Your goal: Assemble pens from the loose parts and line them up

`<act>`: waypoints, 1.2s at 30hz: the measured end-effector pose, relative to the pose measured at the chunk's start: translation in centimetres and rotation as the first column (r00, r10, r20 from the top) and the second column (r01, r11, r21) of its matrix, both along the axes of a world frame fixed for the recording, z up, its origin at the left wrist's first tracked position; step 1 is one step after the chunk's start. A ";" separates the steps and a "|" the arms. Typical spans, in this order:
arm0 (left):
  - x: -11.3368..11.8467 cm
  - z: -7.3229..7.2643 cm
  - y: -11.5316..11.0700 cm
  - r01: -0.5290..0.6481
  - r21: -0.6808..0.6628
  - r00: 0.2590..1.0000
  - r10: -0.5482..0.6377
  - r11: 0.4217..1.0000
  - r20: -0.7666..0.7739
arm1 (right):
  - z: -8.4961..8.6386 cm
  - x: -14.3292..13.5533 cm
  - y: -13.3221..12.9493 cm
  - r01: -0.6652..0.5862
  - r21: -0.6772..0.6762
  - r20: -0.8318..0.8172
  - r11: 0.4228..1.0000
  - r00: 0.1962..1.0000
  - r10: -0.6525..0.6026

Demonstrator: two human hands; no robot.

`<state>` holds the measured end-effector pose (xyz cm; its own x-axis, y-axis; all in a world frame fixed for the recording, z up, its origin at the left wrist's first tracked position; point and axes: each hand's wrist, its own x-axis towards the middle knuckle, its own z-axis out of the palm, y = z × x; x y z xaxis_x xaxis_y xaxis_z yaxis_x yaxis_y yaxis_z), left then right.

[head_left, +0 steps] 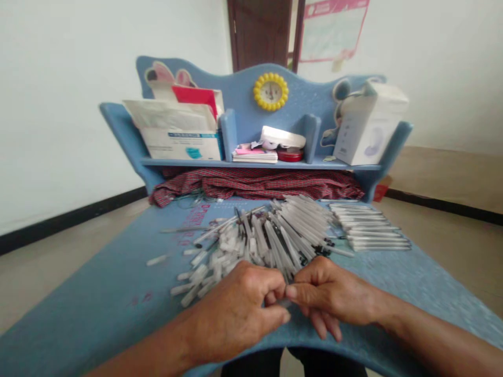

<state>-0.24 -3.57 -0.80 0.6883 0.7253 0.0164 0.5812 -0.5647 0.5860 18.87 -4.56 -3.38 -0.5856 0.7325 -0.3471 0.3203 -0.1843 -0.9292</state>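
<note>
My left hand (243, 306) and my right hand (334, 293) meet near the front edge of the desk, both with fingers closed in a pinch. Between them a short greyish, see-through piece of a pen (284, 302) shows; the fingers hide most of it. Just beyond my hands spreads a pile of clear pen barrels (301, 222), some with black tips. Loose whitish pen caps (214, 269) lie heaped beyond and to the left of my left hand. At the right, finished-looking pens (373, 228) lie side by side in a row.
The blue desk (98, 293) carries a back shelf (251, 164). On it stand a mask box (181, 144), small books (255, 155), a red tin (290, 155) and a white carton (371, 125). A checked cloth (251, 183) lies beneath. One cap (156, 260) lies apart at left.
</note>
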 end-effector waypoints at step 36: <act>-6.1 3.3 4.3 -0.126 0.116 0.927 0.158 0.985 -0.339 | 2.1 4.2 1.6 0.284 0.504 0.081 0.816 0.925 -0.372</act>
